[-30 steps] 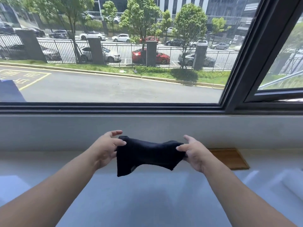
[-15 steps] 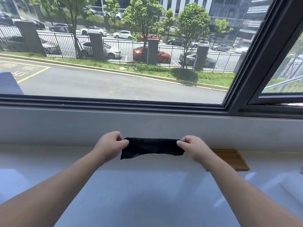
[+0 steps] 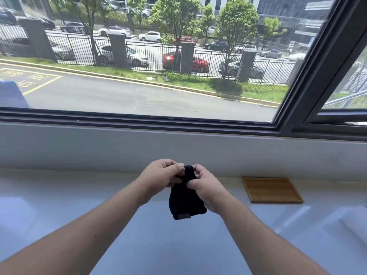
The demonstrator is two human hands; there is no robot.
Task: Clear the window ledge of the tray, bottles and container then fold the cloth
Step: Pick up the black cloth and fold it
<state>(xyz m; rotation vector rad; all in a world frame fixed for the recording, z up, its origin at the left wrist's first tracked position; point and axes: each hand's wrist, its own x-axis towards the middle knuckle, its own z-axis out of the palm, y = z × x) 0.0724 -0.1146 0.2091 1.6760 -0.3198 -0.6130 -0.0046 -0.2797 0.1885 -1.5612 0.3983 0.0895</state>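
A small black cloth point(image 3: 185, 201) hangs doubled over in the air above the white window ledge point(image 3: 79, 195). My left hand point(image 3: 160, 176) and my right hand point(image 3: 206, 190) meet at its top edge, both pinching it between thumb and fingers. The folded cloth droops below my hands, with a small tag at its lower edge. A flat wooden tray point(image 3: 271, 189) lies on the ledge to the right, against the wall. No bottles or container are in view.
The dark window frame point(image 3: 139, 119) runs across above the ledge wall, with a second pane at the right. The glossy ledge stretches left and right of my arms.
My hands have come together from a spread grip. The cloth, held stretched out flat before, now hangs folded in half between them.
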